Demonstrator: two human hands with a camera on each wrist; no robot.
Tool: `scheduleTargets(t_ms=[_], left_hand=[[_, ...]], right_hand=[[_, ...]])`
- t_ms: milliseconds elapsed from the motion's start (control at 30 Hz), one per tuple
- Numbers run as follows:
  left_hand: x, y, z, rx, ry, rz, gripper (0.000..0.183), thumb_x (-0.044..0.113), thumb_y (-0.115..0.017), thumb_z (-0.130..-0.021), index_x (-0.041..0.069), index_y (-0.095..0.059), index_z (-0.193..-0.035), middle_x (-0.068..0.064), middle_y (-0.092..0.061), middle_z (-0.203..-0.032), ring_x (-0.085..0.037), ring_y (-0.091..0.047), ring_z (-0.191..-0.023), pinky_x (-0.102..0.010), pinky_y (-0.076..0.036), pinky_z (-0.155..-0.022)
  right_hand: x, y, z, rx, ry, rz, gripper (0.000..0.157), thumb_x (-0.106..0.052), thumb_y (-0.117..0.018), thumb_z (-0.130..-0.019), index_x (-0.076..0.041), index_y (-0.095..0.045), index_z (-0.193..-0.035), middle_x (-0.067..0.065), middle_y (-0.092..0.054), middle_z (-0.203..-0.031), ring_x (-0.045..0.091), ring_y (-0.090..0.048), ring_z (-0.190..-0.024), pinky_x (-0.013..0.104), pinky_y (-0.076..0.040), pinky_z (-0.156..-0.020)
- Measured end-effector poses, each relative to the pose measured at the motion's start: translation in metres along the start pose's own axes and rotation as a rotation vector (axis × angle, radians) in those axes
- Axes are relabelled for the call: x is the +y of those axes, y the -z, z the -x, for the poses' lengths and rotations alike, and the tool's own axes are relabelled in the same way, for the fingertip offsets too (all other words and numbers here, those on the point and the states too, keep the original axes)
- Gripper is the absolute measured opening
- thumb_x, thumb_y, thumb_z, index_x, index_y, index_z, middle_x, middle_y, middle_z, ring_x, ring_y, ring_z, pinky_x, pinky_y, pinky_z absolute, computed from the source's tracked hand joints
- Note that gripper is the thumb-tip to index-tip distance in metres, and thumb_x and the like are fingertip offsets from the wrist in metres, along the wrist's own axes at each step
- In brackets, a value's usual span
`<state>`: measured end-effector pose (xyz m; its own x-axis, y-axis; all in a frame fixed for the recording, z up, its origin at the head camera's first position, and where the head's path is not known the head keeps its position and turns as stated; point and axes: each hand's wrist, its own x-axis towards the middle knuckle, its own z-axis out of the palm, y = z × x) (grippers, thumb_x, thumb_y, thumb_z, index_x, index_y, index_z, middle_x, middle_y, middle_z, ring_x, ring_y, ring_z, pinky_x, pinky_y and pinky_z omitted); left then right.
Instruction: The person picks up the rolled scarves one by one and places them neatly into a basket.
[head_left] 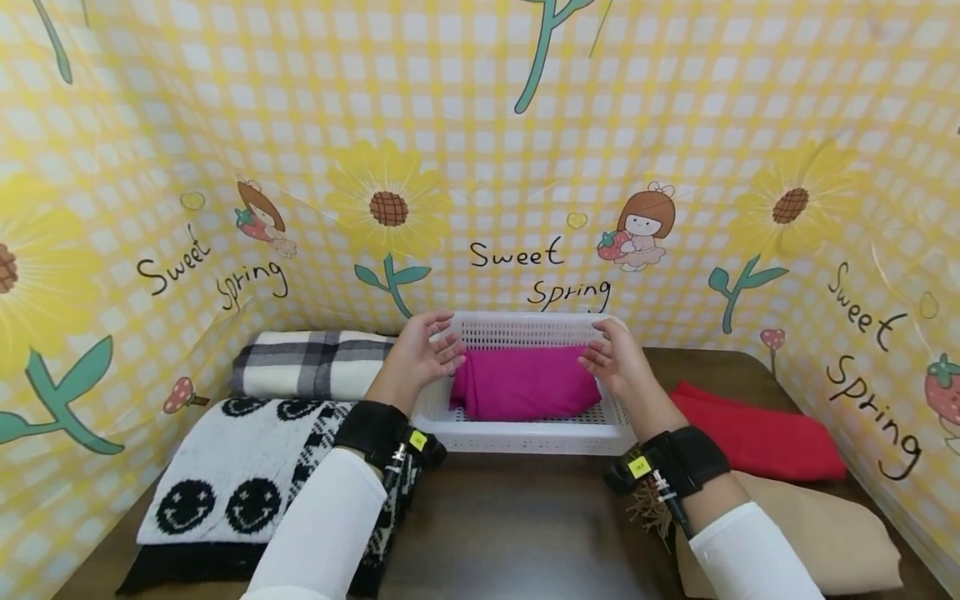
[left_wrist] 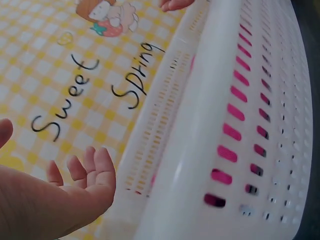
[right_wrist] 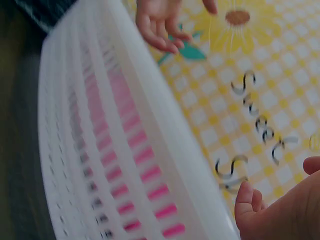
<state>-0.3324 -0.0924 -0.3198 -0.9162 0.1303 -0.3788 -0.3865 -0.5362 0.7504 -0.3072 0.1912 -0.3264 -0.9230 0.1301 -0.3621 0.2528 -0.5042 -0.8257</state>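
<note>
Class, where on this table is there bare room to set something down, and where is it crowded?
The widest bare patch of table lies in front of the white basket, between the smiley cloth and the tan cloth. A smaller one lies behind the red cloth. It is crowded at left, plaid cloth behind smiley, and at right, red behind tan.

Folded magenta cloth [head_left: 528, 385], lying flat, inside white perforated basket [head_left: 525, 438]
</note>
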Motion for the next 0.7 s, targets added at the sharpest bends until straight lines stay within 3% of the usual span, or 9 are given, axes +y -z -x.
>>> scheduleTargets(t_ms=[133,267,500,700], left_hand=[[0.003,0.004,0.012,-0.051,-0.017,-0.034,0.026,0.021,-0.056,-0.096,0.012,-0.045,-0.118,-0.009,-0.043,-0.120,-0.027,-0.043,-0.119,-0.040,-0.032,-0.108],[0.007,0.011,0.024,-0.099,-0.037,-0.088,0.018,0.020,-0.053,-0.098,0.013,-0.046,-0.113,-0.009,-0.043,-0.118,-0.024,-0.045,-0.112,-0.039,-0.034,-0.107],[0.008,0.031,0.048,-0.124,-0.071,-0.210,0.011,0.019,-0.047,-0.102,0.010,-0.048,-0.107,-0.005,-0.051,-0.101,-0.018,-0.052,-0.092,-0.035,-0.043,-0.096],[0.001,0.051,0.067,-0.138,-0.107,-0.288,0.007,0.014,-0.049,-0.101,0.007,-0.051,-0.101,-0.003,-0.056,-0.093,-0.016,-0.054,-0.087,-0.031,-0.048,-0.083]], right_hand=[[0.011,-0.005,0.015,-0.092,-0.009,-0.012,0.043,-0.024,-0.053,-0.098,-0.010,-0.033,-0.133,0.007,-0.041,-0.111,0.018,-0.045,-0.098,0.029,-0.049,-0.087],[0.022,-0.012,0.030,-0.171,0.008,0.001,0.020,-0.023,-0.051,-0.099,-0.013,-0.041,-0.113,0.010,-0.043,-0.112,0.020,-0.048,-0.095,0.031,-0.049,-0.089],[0.038,-0.022,0.057,-0.289,0.024,0.042,0.014,-0.020,-0.050,-0.098,-0.010,-0.046,-0.107,0.010,-0.051,-0.105,0.022,-0.052,-0.092,0.033,-0.050,-0.087],[0.057,-0.025,0.080,-0.373,0.035,0.067,0.014,-0.018,-0.049,-0.100,-0.005,-0.051,-0.105,0.011,-0.056,-0.101,0.023,-0.056,-0.088,0.033,-0.051,-0.084]])
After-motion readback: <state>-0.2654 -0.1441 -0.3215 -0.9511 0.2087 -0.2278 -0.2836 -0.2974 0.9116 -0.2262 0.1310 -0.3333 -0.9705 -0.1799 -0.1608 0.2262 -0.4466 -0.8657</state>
